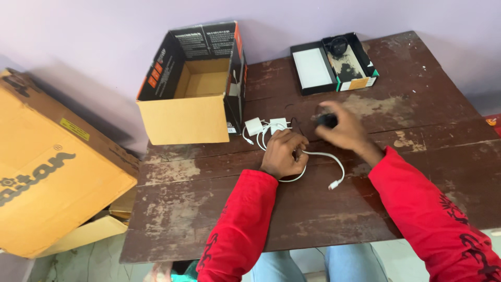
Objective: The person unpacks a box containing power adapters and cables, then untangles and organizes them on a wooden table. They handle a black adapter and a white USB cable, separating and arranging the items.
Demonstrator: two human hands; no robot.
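My left hand (282, 153) rests on the worn wooden table (313, 214), its fingers closed on a white cable (332, 162) that loops out to the right and ends in a plug. My right hand (342, 128) is blurred and grips a small black object (327, 120) just above the table. Two white charger blocks (265, 126) lie side by side beyond my left hand, with thin white cable around them. Both arms wear red sleeves with black print.
An open cardboard box (194, 86) with black printed flaps stands at the table's back left. A black two-part tray box (334, 62) holding a round black item sits at the back. A large yellow-brown carton (52, 162) leans beside the table on the left.
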